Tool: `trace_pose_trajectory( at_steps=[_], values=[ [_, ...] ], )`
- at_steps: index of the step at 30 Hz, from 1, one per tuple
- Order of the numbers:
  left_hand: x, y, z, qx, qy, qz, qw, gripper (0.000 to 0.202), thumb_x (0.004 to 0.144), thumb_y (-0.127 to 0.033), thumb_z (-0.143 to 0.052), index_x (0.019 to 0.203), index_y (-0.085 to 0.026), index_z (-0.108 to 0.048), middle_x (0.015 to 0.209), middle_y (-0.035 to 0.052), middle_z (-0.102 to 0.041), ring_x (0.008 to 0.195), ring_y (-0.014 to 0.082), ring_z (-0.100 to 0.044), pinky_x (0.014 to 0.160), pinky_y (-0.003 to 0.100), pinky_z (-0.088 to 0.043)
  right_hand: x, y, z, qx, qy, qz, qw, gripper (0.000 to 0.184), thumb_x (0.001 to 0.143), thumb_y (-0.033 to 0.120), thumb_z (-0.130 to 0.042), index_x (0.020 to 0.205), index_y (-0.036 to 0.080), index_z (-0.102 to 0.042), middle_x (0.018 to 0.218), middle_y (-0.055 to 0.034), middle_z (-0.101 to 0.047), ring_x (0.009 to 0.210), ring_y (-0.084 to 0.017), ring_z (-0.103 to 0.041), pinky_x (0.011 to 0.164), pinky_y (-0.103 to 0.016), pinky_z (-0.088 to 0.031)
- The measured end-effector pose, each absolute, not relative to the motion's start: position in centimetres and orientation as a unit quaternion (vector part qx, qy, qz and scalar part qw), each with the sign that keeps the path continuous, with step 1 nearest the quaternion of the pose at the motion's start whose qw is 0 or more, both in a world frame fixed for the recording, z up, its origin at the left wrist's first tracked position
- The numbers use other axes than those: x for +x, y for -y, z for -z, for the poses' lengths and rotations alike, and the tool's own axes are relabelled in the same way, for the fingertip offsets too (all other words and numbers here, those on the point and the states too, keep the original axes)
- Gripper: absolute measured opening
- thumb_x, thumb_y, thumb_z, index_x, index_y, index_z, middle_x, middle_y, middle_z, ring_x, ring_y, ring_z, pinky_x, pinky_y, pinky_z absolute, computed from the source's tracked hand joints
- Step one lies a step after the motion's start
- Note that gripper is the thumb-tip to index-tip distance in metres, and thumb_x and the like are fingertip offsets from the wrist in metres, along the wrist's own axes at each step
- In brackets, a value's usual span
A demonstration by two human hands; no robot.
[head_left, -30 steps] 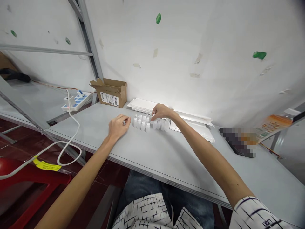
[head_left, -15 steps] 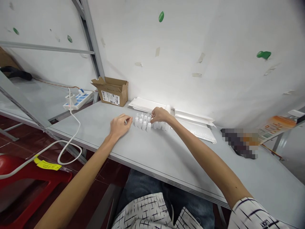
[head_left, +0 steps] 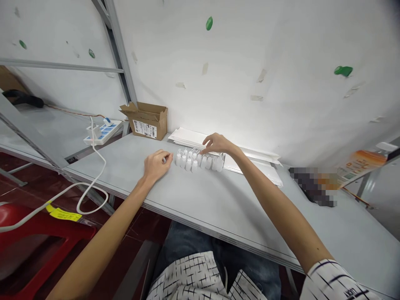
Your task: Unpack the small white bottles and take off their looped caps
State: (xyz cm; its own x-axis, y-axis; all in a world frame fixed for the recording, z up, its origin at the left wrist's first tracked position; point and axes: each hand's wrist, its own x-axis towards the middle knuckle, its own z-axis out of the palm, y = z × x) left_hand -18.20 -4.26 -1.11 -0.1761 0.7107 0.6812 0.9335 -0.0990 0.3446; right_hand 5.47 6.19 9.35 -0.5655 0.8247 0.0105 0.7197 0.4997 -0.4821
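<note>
Several small white dropper bottles point(head_left: 200, 161) stand in rows on the grey table point(head_left: 200, 196) near the wall. My right hand point(head_left: 216, 143) hovers just above the far side of the group, fingers spread and holding nothing. My left hand point(head_left: 157, 164) rests on the table left of the bottles, fingers curled around a small object I cannot make out.
Flat white foam sheets point(head_left: 253, 160) lie along the wall behind the bottles. An open cardboard box point(head_left: 145, 121) stands at the back left, a power strip point(head_left: 101, 131) with a white cable beyond it. A red chair point(head_left: 34, 241) is at lower left. An orange package point(head_left: 358, 164) lies far right.
My right hand has lifted off the bottles and its fingers have spread apart. My left hand has stayed put.
</note>
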Motion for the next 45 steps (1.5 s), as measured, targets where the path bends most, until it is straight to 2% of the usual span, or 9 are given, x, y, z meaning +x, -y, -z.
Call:
trace_pose_trajectory(
  at_steps=[7,12,16,20,22,30,37,40,45],
  values=[
    [-17.8,5.0,0.7,-0.618,0.619,0.441,0.199,0.037,0.091,-0.034,-0.046,0.059,-0.019,-0.057,0.058,0.0022,-0.058,0.054,0.0121,-0.048,0.053,0.027,-0.031,13.7,-5.8,-10.7,-0.476,0.802,-0.209,0.295,0.03,0.075,0.04,-0.07,0.091,0.014,-0.071,0.098,-0.0104,-0.071,0.09,-0.022,-0.066,0.078,-0.034,-0.049],
    [-14.9,7.0,1.0,-0.716,0.501,0.414,0.254,0.032,0.09,-0.027,-0.051,0.059,-0.019,-0.054,0.057,0.0009,-0.059,0.05,0.0102,-0.048,0.05,0.026,-0.031,21.9,-4.3,-5.4,-0.531,0.792,-0.104,0.282,0.018,0.078,0.031,-0.064,0.088,0.018,-0.071,0.096,-0.0084,-0.072,0.094,-0.025,-0.066,0.087,-0.038,-0.049],
    [-10.0,7.9,1.2,-0.813,0.323,0.385,0.294,0.027,0.087,-0.019,-0.054,0.06,-0.019,-0.054,0.058,-0.0006,-0.061,0.049,0.0089,-0.05,0.048,0.024,-0.034,26.3,-2.8,-1.3,-0.553,0.8,-0.006,0.234,0.035,0.073,0.039,-0.071,0.104,0.022,-0.07,0.12,-0.011,-0.065,0.113,-0.031,-0.06,0.097,-0.044,-0.046],
    [-4.7,6.4,0.8,-0.848,0.253,0.365,0.288,0.031,0.09,-0.021,-0.05,0.059,-0.019,-0.053,0.054,-0.0007,-0.054,0.047,0.0094,-0.047,0.043,0.026,-0.031,28.2,-2.5,-1.0,-0.567,0.807,-0.04,0.161,0.063,0.071,0.047,-0.072,0.128,0.023,-0.059,0.134,-0.0102,-0.06,0.122,-0.032,-0.055,0.1,-0.044,-0.045],
    [-2.2,5.0,0.6,-0.858,0.23,0.368,0.275,0.032,0.09,-0.022,-0.048,0.059,-0.019,-0.053,0.055,-0.0001,-0.053,0.048,0.01,-0.047,0.042,0.027,-0.029,28.5,-2.4,-1.3,-0.574,0.805,-0.056,0.142,0.065,0.072,0.046,-0.072,0.131,0.023,-0.057,0.135,-0.0098,-0.059,0.122,-0.031,-0.056,0.098,-0.041,-0.046],
    [2.5,1.8,1.7,-0.879,0.198,0.368,0.232,0.036,0.092,-0.023,-0.046,0.057,-0.017,-0.053,0.055,0.0009,-0.05,0.046,0.0099,-0.045,0.04,0.028,-0.022,28.2,-1.3,-2.1,-0.622,0.765,-0.015,0.168,0.031,0.084,0.045,-0.06,0.103,0.023,-0.072,0.107,-0.0081,-0.073,0.101,-0.028,-0.065,0.079,-0.031,-0.046],
    [1.1,2.1,1.3,-0.854,0.279,0.402,0.176,0.037,0.092,-0.024,-0.047,0.057,-0.017,-0.054,0.053,-0.0004,-0.052,0.046,0.0088,-0.044,0.044,0.026,-0.022,29.0,-1.2,-3.6,-0.651,0.707,0.003,0.277,0.039,0.085,0.049,-0.052,0.085,0.017,-0.074,0.068,-0.004,-0.064,0.069,-0.02,-0.059,0.057,-0.027,-0.031],
    [1.2,1.9,1.0,-0.848,0.295,0.406,0.171,0.036,0.092,-0.024,-0.047,0.057,-0.017,-0.055,0.053,-0.0004,-0.054,0.046,0.0083,-0.044,0.044,0.025,-0.023,29.3,-1.1,-4.2,-0.635,0.67,-0.08,0.376,0.041,0.08,0.052,-0.055,0.078,0.015,-0.072,0.06,-0.0015,-0.058,0.061,-0.017,-0.054,0.054,-0.026,-0.031],
    [1.3,1.9,0.6,-0.833,0.295,0.434,0.176,0.03,0.091,-0.024,-0.05,0.064,-0.018,-0.06,0.057,-0.0009,-0.058,0.05,0.0084,-0.048,0.046,0.024,-0.028,29.3,-0.3,-5.4,-0.589,0.573,-0.273,0.501,0.04,0.067,0.054,-0.069,0.073,0.014,-0.07,0.062,-0.002,-0.062,0.056,-0.014,-0.052,0.051,-0.025,-0.036]
  ],
)
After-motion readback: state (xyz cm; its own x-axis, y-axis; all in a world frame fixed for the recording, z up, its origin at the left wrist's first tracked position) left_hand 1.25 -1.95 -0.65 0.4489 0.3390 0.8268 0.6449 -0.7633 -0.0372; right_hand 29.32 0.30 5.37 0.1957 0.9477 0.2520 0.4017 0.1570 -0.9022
